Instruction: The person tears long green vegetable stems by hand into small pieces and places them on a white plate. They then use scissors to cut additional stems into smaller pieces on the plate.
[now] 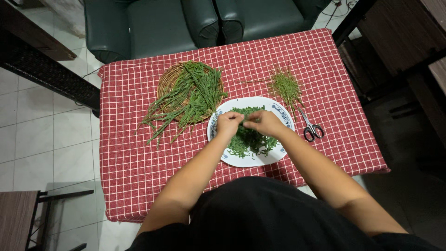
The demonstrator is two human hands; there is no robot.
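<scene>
— What lies around the white plate?

— On the red checked cloth, scissors sit just right of it, a heap of thin green trimmings beyond them, and a wicker tray to its upper left.

— What do they hold?

— The tray carries long green stalks; the plate holds short cut green pieces.

— And the hands?

— Both reach over the plate's far half. The left hand and right hand meet, fingers closed, pinching one green piece between them.
</scene>
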